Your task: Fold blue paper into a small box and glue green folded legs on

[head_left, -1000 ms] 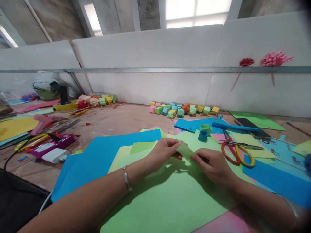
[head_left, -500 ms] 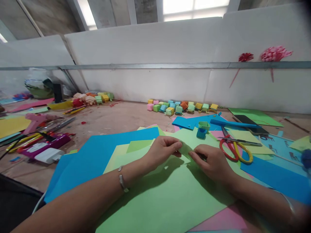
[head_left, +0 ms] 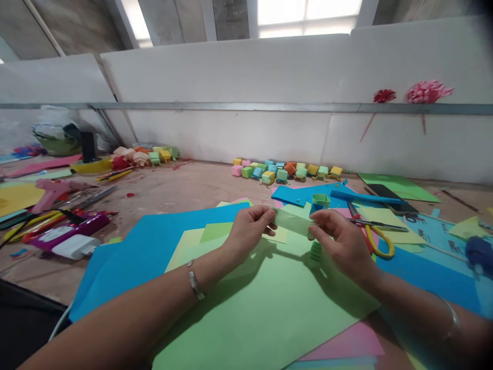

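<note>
My left hand (head_left: 248, 229) and my right hand (head_left: 342, 241) pinch the two ends of a small light green paper strip (head_left: 293, 222), held a little above a large green paper sheet (head_left: 265, 303). Both hands have their fingers closed on the strip. A small folded green piece (head_left: 316, 252) lies on the sheet just below my right hand. Red and yellow scissors (head_left: 375, 234) lie to the right of my right hand, partly hidden by it.
Blue paper (head_left: 154, 241) and pink paper (head_left: 346, 344) lie under the green sheet. A small green and blue paper box (head_left: 320, 201) stands behind the hands. Several coloured paper cubes (head_left: 285, 172) line the white wall. A phone (head_left: 389, 195) sits at right; tools and a purple device (head_left: 73, 231) at left.
Both hands have lifted the green strip off the sheet and raised it, holding it stretched between them. The small folded green piece now shows below my right hand.
</note>
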Demonstrator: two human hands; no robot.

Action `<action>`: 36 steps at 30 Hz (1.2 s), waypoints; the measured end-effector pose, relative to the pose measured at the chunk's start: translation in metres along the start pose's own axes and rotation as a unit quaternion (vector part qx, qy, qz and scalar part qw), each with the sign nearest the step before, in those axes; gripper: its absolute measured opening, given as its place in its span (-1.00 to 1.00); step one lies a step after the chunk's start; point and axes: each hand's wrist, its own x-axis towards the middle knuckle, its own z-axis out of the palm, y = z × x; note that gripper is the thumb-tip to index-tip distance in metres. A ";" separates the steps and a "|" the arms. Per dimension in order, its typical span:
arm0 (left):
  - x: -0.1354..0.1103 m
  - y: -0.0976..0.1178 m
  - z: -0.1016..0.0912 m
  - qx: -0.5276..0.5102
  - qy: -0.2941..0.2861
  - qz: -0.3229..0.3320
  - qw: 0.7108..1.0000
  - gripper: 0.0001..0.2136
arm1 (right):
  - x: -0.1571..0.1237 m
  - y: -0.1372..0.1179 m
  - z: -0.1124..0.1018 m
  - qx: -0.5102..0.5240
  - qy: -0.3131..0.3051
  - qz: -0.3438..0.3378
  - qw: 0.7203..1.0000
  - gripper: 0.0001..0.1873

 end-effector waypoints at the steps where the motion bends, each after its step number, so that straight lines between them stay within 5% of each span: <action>1: 0.000 0.002 -0.001 0.018 0.000 0.005 1.000 -0.79 | 0.002 -0.001 -0.002 0.007 -0.002 0.001 1.000 -0.77; 8: -0.001 0.018 -0.008 0.173 -0.101 0.068 0.977 -0.92 | 0.001 -0.019 -0.024 0.003 -0.083 0.060 0.995 -0.82; 12: 0.001 0.018 -0.016 0.323 -0.220 0.040 0.920 -0.94 | -0.019 -0.027 -0.021 0.019 -0.218 0.182 0.959 -0.85; 14: 0.001 0.018 -0.019 0.354 -0.292 0.001 0.888 -0.94 | -0.027 -0.025 -0.018 -0.023 -0.282 0.165 0.945 -0.87; 16: 0.000 0.019 -0.020 0.373 -0.327 -0.008 0.868 -0.93 | -0.029 -0.019 -0.016 -0.108 -0.281 0.085 0.950 -0.85; 22: -0.010 0.018 -0.014 0.426 -0.320 0.025 0.846 -0.84 | -0.021 -0.003 -0.016 -0.241 -0.227 -0.050 0.942 -0.80; 28: -0.014 0.015 -0.012 0.443 -0.337 0.020 0.831 -0.80 | -0.024 -0.007 -0.011 -0.187 -0.263 -0.035 0.946 -0.89; 36: -0.018 0.010 -0.003 0.445 -0.287 0.014 0.848 -0.93 | -0.026 -0.005 -0.012 -0.197 -0.246 -0.059 0.947 -0.84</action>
